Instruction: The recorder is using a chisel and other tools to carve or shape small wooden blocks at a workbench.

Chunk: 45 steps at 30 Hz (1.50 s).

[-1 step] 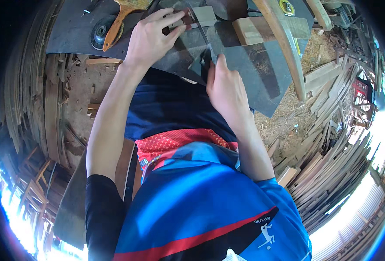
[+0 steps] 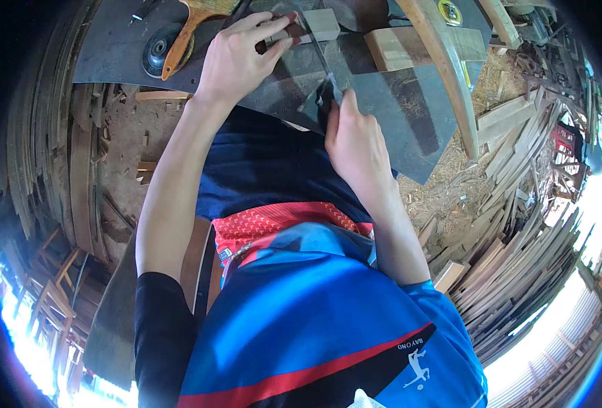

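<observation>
My left hand (image 2: 238, 64) grips the left part of a small pale wooden block (image 2: 323, 26) at the top of the view, thumb and fingers on either side of it. My right hand (image 2: 358, 139) is closed round the dark handle of what looks like a handsaw (image 2: 318, 51). Its long thin blade, seen almost edge-on, slants up and to the left across the block, just right of my left fingertips. How deep the blade sits in the wood cannot be made out.
On the dark tabletop (image 2: 355, 95) lie a paintbrush (image 2: 186, 37), a round black disc (image 2: 158, 53), a thicker wooden block (image 2: 399, 47), a tape measure (image 2: 449, 11) and a long curved wooden piece (image 2: 447, 68). Sawdust streaks the top. Stacked boards (image 2: 518, 285) stand at right.
My right hand and the saw have shifted very slightly down and to the right. My left hand stays on the block.
</observation>
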Available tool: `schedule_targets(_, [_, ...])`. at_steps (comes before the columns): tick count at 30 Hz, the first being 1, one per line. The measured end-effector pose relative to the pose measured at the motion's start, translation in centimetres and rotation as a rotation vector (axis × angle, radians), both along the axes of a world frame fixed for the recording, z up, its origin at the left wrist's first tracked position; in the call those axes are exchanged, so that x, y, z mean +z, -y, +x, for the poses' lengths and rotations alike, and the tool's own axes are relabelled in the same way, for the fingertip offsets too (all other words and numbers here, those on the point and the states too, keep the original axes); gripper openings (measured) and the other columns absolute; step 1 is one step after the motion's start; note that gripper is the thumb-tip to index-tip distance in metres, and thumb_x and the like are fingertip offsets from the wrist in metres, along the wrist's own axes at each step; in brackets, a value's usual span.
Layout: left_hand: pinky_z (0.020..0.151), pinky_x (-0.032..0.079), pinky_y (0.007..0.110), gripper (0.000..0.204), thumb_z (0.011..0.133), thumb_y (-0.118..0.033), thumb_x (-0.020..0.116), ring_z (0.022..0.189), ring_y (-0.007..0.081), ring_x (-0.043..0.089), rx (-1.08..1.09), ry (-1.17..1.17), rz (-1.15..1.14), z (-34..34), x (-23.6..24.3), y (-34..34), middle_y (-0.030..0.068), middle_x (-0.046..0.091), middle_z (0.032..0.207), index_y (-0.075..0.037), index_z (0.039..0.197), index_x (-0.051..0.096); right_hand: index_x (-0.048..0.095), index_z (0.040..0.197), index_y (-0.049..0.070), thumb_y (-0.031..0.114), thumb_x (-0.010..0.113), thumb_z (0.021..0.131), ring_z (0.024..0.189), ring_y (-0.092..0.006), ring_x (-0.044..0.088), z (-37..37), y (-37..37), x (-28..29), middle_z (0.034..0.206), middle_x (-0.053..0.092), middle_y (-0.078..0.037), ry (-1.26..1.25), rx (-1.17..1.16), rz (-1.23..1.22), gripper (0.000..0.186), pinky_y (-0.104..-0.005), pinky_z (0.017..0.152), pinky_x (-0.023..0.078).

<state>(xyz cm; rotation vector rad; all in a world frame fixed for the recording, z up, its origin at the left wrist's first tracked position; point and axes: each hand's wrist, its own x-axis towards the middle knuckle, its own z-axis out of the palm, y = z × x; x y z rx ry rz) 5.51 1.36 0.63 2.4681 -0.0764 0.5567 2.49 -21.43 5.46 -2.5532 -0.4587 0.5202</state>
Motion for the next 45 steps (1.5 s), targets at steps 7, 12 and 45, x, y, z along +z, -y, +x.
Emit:
schedule_targets(7, [0.083, 0.059, 0.037, 0.041, 0.082, -0.026, 0.084, 0.094, 0.0297, 0.074, 0.039, -0.119, -0.207, -0.7, 0.7, 1.1, 0.0115, 0.074, 0.114, -0.013, 0.12, 0.074, 0.048, 0.108, -0.006, 0.013, 0.052, 0.101, 0.065, -0.0504, 0.067, 0.4, -0.4, -0.6, 0.065, 0.063, -0.031, 0.01, -0.04, 0.036, 0.021, -0.0591, 0.06, 0.056])
schedule_targets(12, [0.077, 0.057, 0.036, 0.043, 0.081, -0.029, 0.085, 0.082, 0.0283, 0.071, 0.033, 0.035, -0.176, 0.1, 0.0, 1.0, 0.0099, 0.073, 0.104, -0.008, 0.116, 0.073, 0.048, 0.108, -0.007, 0.014, 0.052, 0.102, 0.063, -0.0497, 0.067, 0.7, -0.5, -0.6, 0.064, 0.063, -0.03, 0.008, -0.025, 0.055, 0.022, -0.0578, 0.058, 0.056])
schedule_targets(45, [0.07, 0.05, 0.044, 0.029, 0.094, -0.023, 0.07, 0.088, 0.0392, 0.061, 0.094, 0.011, 0.062, 0.9, 1.7, 2.2, 0.0186, 0.057, 0.095, 0.004, 0.102, 0.06, 0.049, 0.099, -0.003, 0.018, 0.051, 0.103, 0.063, -0.0506, 0.067, 1.5, -0.2, -0.1, 0.065, 0.064, -0.031, 0.077, -0.014, 0.023, 0.021, -0.0582, 0.055, 0.055])
